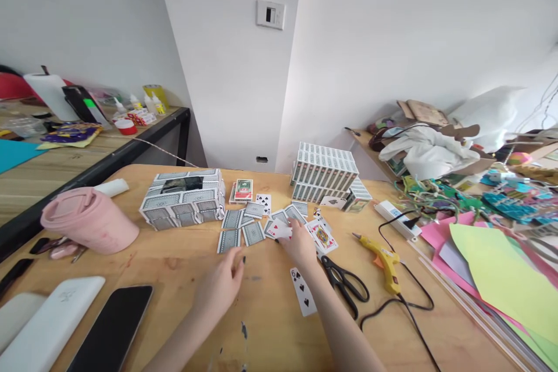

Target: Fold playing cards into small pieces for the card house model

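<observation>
Handle the heart playing card (pixel 279 229) gently by its edges, the right hand (pixel 299 241) at it with grip unclear, the left hand (pixel 224 275) loosely open.

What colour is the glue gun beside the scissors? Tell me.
The glue gun is yellow with an orange trigger, clearest in the head view.

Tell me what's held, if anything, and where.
Left hand: nothing visible. Right hand: at the right end of a heart card; whether it grips cannot be told.
</observation>
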Motion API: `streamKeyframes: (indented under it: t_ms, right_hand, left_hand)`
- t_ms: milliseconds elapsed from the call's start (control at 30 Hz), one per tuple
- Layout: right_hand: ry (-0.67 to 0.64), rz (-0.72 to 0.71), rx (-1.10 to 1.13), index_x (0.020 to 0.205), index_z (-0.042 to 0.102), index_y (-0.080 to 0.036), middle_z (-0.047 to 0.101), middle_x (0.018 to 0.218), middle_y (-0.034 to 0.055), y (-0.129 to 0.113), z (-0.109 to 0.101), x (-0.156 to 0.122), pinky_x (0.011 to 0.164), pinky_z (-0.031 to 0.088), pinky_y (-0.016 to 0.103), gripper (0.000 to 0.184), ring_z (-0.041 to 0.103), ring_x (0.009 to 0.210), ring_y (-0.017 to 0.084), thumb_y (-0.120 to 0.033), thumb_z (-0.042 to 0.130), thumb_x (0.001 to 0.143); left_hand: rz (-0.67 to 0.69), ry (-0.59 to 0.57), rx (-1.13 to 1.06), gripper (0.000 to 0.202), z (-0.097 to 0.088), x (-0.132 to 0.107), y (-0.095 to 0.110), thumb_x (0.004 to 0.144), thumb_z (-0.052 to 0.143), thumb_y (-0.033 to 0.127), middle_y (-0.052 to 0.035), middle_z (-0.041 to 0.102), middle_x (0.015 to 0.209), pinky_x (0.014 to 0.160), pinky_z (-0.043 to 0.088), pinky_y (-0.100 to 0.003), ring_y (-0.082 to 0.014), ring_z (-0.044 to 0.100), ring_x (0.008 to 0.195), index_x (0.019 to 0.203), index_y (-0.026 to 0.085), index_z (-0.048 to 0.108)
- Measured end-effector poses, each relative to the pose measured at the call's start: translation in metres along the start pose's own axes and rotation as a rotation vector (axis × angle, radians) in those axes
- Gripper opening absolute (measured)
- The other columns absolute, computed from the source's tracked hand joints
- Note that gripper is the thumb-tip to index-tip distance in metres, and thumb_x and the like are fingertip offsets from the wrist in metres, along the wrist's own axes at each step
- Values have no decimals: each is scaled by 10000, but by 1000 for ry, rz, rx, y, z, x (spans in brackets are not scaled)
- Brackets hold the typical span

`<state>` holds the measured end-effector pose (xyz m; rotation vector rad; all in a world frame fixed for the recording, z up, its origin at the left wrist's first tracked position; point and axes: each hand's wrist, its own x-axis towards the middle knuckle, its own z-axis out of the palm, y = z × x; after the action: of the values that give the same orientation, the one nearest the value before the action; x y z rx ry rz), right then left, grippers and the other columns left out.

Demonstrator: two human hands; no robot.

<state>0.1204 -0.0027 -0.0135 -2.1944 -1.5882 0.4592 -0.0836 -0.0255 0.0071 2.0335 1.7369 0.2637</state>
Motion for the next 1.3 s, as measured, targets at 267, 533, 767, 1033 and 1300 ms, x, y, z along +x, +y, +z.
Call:
streamKeyframes:
  t_ms: [267,533,767,1033,1300]
  right_hand:
    - [51,-36,153,985,592,-162,549,987,88,11,6,-16,668,443,279,443,588,762,192,-286,682,570]
    - [-248,23,791,603,636,-167,617,561,0,19,-9,-23,507,424,260,180,558,532,164,-334,701,581]
    - [-367,68,1315,764,650,-150,670,643,21,1,-25,-37,560,473,281,319,624,579,174,-370,758,560]
    - [-26,320,1333,607,554,-163,519,449,-32,4,-9,-42,379,266,211,354,401,371,86,-490,690,614]
    - [-109,181,1358,833,562,-186,587,587,-6,-2,12,-55,418,394,253,380,528,468,151,-540,587,697]
  left_hand:
    - [186,-60,-376,278,30,-21,15,782,474,295,-35,658,745,596,399,-269,-198,611,664,1025,246,600]
    - [68,-83,-838,456,26,0,26,750,518,423,-58,599,990,448,401,-240,-84,484,451,1146,199,488]
    - [1,-17,-1030,319,14,18,33,724,547,461,52,463,573,408,296,-183,-70,393,436,843,165,556]
    - [-27,281,-934,281,19,23,26,744,524,430,46,480,559,463,379,-208,-98,459,463,870,180,556]
    - [227,337,-914,165,31,10,24,737,466,219,-79,630,1048,828,474,-326,-209,568,1015,669,199,615]
